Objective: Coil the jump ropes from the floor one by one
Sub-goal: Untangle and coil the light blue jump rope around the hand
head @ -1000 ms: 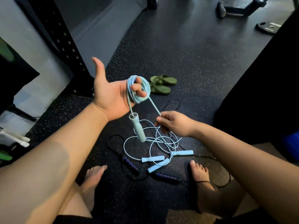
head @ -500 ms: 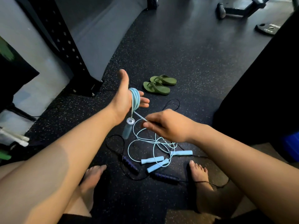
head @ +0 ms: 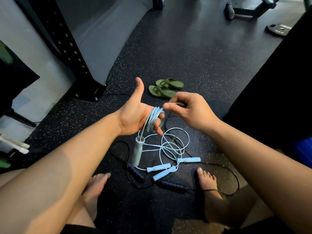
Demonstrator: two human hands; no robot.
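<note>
My left hand (head: 135, 114) is held palm up, thumb raised, with a light blue jump rope (head: 152, 119) coiled in several loops around its fingers. One of that rope's handles (head: 137, 153) hangs below the hand. My right hand (head: 189, 110) pinches the same rope's cord just right of the coil, above the left fingers. More light blue cord lies in loose loops on the floor (head: 173, 144), with three light blue handles (head: 158, 168) near it. A black jump rope with dark purple handles (head: 172, 184) lies under and around them.
A pair of green flip-flops (head: 165, 88) lies just beyond my hands. My bare feet (head: 206, 181) flank the rope pile. A black rack upright (head: 67, 53) stands at the left, a black block at the right, and a weight plate (head: 278, 30) lies far right.
My right hand rose from below the coil to above the left fingers, carrying the cord up and over. My left hand turned more palm up and the hanging handle swung lower.
</note>
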